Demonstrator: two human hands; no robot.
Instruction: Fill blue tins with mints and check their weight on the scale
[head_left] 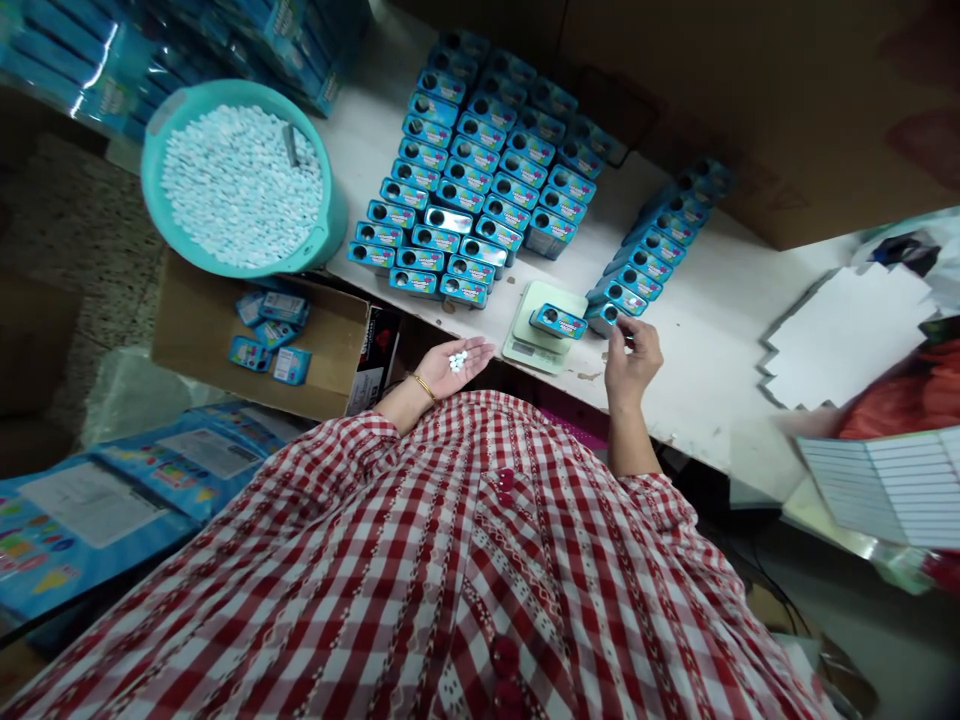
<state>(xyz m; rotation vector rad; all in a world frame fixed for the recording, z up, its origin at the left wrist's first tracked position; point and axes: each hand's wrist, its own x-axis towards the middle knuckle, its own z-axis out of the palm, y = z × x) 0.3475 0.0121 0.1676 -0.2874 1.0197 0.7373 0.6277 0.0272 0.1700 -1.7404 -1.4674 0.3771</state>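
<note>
My left hand [459,368] is held palm up near the table's front edge, fingers stretched out, with several small white candies [458,361] lying on it. My right hand [632,358] is closed at the near end of the right-hand row of tins. Its thumb and fingers pinch a small blue tin [602,318] there; part of that tin is hidden by the fingers. Between the hands, another blue tin [559,321] with a round opening in its top rests on a pale green scale [537,350].
A turquoise basin [334,225] full of white candies, with a scoop in it, stands at left. Rows of blue tins [466,178] fill the table's middle; a single row [651,262] stands right. Below the basin is a cardboard box [319,375]. White sheets [847,330] lie far right.
</note>
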